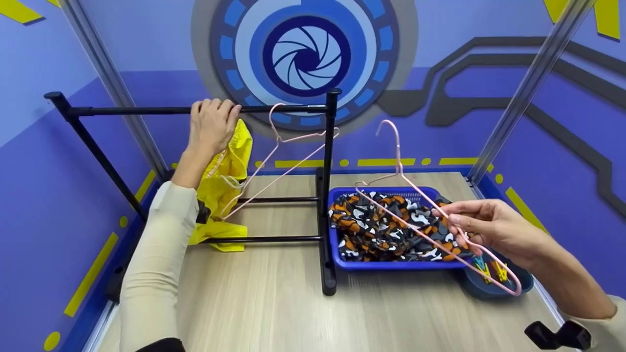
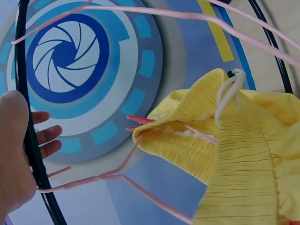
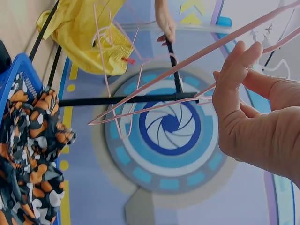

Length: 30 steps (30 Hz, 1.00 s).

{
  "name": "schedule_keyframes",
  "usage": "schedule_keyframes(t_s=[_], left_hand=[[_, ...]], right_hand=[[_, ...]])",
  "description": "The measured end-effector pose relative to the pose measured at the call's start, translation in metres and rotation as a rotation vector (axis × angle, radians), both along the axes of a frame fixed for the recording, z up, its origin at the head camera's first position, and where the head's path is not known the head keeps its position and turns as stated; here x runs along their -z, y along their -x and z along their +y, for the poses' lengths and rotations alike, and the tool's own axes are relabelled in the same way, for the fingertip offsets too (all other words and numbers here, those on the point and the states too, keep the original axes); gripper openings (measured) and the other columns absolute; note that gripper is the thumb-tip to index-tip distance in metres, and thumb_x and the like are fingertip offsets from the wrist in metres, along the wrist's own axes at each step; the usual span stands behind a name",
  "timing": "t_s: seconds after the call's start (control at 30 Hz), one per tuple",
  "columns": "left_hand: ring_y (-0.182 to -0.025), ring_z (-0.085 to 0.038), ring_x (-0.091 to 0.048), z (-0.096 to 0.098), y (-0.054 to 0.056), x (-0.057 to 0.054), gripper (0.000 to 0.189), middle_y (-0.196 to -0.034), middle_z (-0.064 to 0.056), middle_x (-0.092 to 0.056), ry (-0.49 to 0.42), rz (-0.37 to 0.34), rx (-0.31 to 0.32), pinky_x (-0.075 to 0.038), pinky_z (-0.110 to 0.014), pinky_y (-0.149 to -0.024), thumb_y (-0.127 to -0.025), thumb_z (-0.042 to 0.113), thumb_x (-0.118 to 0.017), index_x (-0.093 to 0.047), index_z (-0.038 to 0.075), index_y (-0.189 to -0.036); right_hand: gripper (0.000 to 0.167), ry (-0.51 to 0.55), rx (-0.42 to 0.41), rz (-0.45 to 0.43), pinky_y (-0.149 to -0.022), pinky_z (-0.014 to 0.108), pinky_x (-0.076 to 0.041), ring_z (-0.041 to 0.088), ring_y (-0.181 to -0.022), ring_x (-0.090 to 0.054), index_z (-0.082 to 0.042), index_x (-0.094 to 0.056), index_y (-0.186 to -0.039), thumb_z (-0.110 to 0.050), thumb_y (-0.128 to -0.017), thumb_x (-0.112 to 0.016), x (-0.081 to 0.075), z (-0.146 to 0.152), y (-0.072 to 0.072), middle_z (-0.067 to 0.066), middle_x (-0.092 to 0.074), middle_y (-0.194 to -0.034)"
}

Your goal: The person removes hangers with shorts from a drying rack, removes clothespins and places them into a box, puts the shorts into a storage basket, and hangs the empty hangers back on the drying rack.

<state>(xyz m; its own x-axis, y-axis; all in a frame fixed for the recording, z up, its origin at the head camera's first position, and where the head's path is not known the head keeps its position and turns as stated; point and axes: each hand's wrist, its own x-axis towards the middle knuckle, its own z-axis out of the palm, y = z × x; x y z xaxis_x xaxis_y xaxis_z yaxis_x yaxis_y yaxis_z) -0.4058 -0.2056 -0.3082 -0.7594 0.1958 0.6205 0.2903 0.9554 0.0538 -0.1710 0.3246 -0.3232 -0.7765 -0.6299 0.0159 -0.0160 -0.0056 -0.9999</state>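
Observation:
My left hand (image 1: 213,124) grips the top bar (image 1: 156,111) of a black clothes rack, with its fingers bent over the bar. Below that hand hangs a yellow garment (image 2: 253,154) with a gathered waist and white drawstring, a pink hanger (image 2: 157,200) running into it. A red clothespin (image 2: 139,123) sits at its waist edge. Between thumb and fingers, my right hand (image 1: 494,227) pinches another pink hanger (image 1: 430,195) by one side, its hook upward, above the blue basket (image 1: 391,265). A further bare pink hanger (image 1: 274,156) hangs from the bar, right of my left hand.
In the basket lies a crumpled black, orange and white camouflage-patterned garment (image 1: 381,227). A dark bowl (image 1: 523,283) holding yellow and blue clothespins stands at its right front corner. The rack's upright (image 1: 330,156) rises just left of the basket. Patterned blue walls (image 1: 44,205) enclose the table.

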Motion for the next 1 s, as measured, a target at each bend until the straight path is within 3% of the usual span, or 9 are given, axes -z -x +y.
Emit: schedule_keyframes(t_s=[0.2,0.47,0.67,0.87,1.0], left_hand=[[-0.105,-0.043,-0.054,0.002,0.005,0.005,0.050,-0.101,-0.022,-0.059,0.014,0.071,-0.024,-0.038,-0.055,-0.102,-0.112,0.041,-0.027,-0.057,0.001,-0.110],[-0.109,-0.044,-0.051,0.006,0.003,0.009,0.050,-0.104,-0.023,-0.055,0.049,0.023,-0.086,-0.036,-0.056,-0.105,-0.112,0.041,-0.023,-0.052,0.000,-0.112],[-0.111,-0.044,-0.050,0.006,0.001,0.007,0.049,-0.107,-0.023,-0.054,0.042,-0.002,-0.082,-0.035,-0.056,-0.106,-0.112,0.042,-0.022,-0.052,0.003,-0.114],[-0.111,-0.044,-0.048,0.005,0.000,0.004,0.048,-0.109,-0.022,-0.054,0.022,-0.044,-0.069,-0.033,-0.055,-0.108,-0.112,0.043,-0.022,-0.053,0.006,-0.117],[-0.112,-0.044,-0.048,0.005,0.000,0.003,0.048,-0.111,-0.023,-0.054,0.028,-0.060,-0.079,-0.032,-0.055,-0.108,-0.112,0.042,-0.022,-0.054,0.007,-0.119]], right_hand=[[0.038,0.025,-0.042,-0.012,-0.057,0.015,-0.053,0.001,-0.075,-0.067,-0.007,-0.064,-0.135,-0.001,-0.109,-0.038,-0.005,-0.015,0.001,-0.007,-0.071,-0.092],[0.033,0.006,-0.043,-0.031,-0.055,0.013,-0.050,0.002,-0.072,-0.066,-0.006,-0.067,-0.131,-0.004,-0.108,-0.042,-0.015,-0.040,0.013,-0.006,-0.071,-0.092],[0.026,-0.027,0.020,-0.025,-0.055,0.014,-0.050,0.004,-0.072,-0.064,-0.006,-0.069,-0.126,-0.009,-0.106,-0.052,-0.011,-0.073,0.033,-0.004,-0.068,-0.087],[0.022,-0.080,0.128,-0.027,-0.069,0.024,-0.060,0.008,-0.073,-0.067,-0.002,-0.067,-0.120,-0.014,-0.102,-0.062,0.002,-0.109,0.061,0.001,-0.069,-0.085],[0.025,-0.085,0.154,-0.026,-0.068,0.027,-0.061,0.012,-0.073,-0.070,0.001,-0.064,-0.122,-0.012,-0.101,-0.063,0.011,-0.131,0.078,0.002,-0.070,-0.086]])
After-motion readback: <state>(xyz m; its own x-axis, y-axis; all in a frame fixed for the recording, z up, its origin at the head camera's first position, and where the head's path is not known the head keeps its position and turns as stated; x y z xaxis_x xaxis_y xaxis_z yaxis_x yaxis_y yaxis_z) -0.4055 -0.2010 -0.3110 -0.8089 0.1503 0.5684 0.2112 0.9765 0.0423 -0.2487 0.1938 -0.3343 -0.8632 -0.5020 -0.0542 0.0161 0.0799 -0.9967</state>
